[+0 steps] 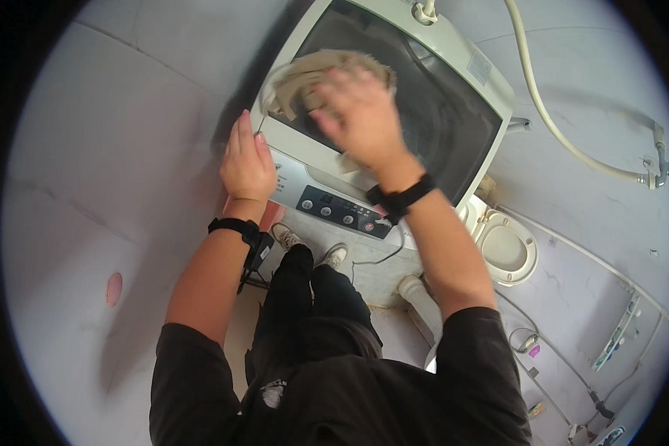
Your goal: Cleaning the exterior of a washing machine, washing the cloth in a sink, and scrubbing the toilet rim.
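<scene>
A top-loading washing machine [316,160] with a pale frame and a dark see-through lid [438,126] stands in front of me. On the lid's left part lies a bunched beige-brown cloth [305,74]. My right hand [360,115] is over the cloth and presses on it, its fingers bent around the bunched fabric and somewhat blurred. At the machine's front left corner, my left hand [247,165] rests against the edge with its fingers stretched out, holding nothing. Black bands circle both wrists.
A control panel [342,212] with round buttons runs along the machine's front. A pale hose [535,82] leads from its back to a wall tap [665,175]. To the right is a toilet [507,249]. A white pipe [421,297] rises near my feet, and a wall borders the left.
</scene>
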Available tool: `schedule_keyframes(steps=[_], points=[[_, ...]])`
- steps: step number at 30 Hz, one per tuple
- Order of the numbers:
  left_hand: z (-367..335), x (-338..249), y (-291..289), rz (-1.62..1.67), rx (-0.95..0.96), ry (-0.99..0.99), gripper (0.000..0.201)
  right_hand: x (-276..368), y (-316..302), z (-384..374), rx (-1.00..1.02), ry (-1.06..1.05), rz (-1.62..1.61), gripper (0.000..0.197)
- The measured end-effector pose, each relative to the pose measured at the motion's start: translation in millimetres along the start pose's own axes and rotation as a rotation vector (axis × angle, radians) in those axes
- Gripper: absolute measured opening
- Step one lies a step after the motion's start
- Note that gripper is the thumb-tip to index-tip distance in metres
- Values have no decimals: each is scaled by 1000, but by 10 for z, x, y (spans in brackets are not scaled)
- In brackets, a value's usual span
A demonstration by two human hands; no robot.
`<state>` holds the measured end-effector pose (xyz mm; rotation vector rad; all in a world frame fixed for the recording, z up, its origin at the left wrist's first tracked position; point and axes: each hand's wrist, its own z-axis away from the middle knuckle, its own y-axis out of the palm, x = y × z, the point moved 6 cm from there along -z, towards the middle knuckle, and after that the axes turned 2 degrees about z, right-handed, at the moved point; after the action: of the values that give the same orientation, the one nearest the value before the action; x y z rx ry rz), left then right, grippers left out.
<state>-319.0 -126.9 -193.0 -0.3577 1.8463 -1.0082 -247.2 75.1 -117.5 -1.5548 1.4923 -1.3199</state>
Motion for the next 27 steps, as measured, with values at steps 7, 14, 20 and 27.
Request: schedule_keyframes(steps=[7,14,20,27], points=[[-30,-77,-32,-17,-17,13,49,-1057,-680,1298,-305,606,302,37],[-14,-53,-26,-17,-63,40,48,612,31,863,78,169,82,43],[-26,0,-114,0,-16,-64,48,-268,27,-300,100,-181,-23,41],[41,64,-16,46,-104,-65,49,276,400,-594,24,-226,52,38]])
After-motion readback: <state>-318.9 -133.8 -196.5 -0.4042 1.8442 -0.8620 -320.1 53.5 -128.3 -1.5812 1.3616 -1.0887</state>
